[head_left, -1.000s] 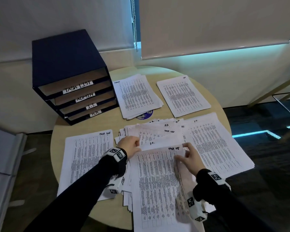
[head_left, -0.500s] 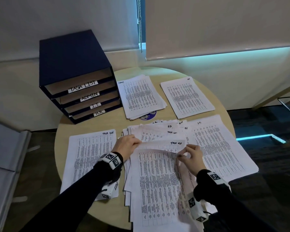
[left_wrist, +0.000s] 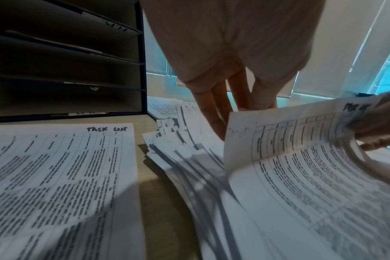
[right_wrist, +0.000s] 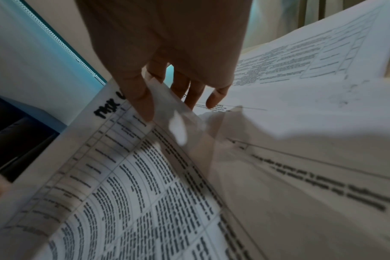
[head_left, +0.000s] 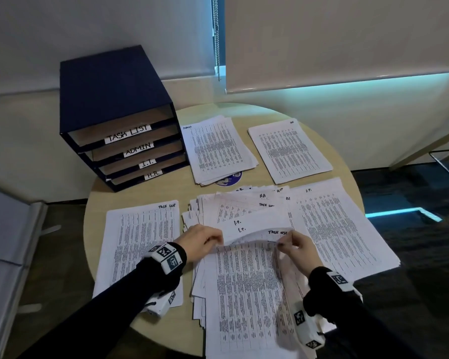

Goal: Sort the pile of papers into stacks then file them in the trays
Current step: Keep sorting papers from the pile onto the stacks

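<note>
sheet (head_left: 246,288) marked TASK LIST lifted off pile (head_left: 233,208) at mid-surface | top corners pinched by fingers of left hand (head_left: 200,242) and right hand (head_left: 297,248) | likely bound for left stack (head_left: 140,242)

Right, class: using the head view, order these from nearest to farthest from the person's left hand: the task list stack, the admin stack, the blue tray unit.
1. task list stack, just left of the left hand.
2. admin stack, beyond it.
3. tray unit, back left.

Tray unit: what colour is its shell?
Dark navy blue; the tray unit has brown cardboard-coloured shelves and white handwritten labels. Best seen in the head view.
</note>
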Demonstrator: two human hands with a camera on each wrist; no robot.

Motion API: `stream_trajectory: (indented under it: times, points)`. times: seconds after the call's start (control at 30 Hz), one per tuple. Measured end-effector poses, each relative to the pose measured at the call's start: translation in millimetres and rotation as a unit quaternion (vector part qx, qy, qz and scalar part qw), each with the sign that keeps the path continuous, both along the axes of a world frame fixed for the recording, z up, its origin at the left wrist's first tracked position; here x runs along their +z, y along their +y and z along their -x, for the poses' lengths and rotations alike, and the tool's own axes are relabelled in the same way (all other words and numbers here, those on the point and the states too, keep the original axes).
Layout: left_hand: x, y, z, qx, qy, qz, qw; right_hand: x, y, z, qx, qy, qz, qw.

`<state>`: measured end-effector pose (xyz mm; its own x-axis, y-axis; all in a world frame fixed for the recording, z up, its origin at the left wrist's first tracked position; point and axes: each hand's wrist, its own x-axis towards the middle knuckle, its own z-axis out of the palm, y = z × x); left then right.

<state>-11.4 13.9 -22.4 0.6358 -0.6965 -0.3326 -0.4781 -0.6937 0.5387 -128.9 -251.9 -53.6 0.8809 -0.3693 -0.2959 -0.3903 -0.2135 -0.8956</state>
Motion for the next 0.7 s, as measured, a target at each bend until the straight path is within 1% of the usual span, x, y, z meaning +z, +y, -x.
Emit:
stream_trajectory:
  times: [0.07,0.13,0.2,0.27,0.33,0.4,0.47,0.53,0.57,0.63,0.7]
  points:
    - [2,-7,-4,0.06,0.037,0.005,0.998,-3,-1,0,-0.006,-0.012,0.027,1.0]
    - [5,-20,-14,0.148,0.04,0.028,0.988,-4,-2,-2,-0.01,-0.008,0.04,0.999]
    - [5,-32,-29,0.243,0.016,0.035,0.969,-2,-2,-3,-0.012,-0.004,0.037,0.999]
    - [-4,-41,-42,0.315,0.02,0.023,0.949,3,0,-3,-0.015,-0.01,0.036,0.999]
    - [-15,-46,-52,0.363,0.05,0.02,0.93,4,0,-3,-0.02,-0.004,0.022,1.0]
    - [-21,-50,-57,0.405,0.099,0.054,0.907,0,-2,-4,-0.016,0.021,0.025,0.999]
    - [-20,-53,-56,0.424,0.146,0.106,0.888,-1,-2,-4,-0.014,0.038,0.03,0.999]
    - [-19,-53,-53,0.411,0.175,0.154,0.881,2,-1,-5,-0.009,0.035,0.022,0.999]
    - [-21,-52,-51,0.394,0.176,0.16,0.888,2,-1,-5,-0.003,0.03,0.018,0.999]
    - [-24,-48,-44,0.356,0.147,0.138,0.912,4,-1,-6,0.002,0.029,0.011,1.0]
    - [-27,-43,-40,0.321,0.073,0.098,0.939,3,-1,-6,0.006,0.031,0.012,0.999]
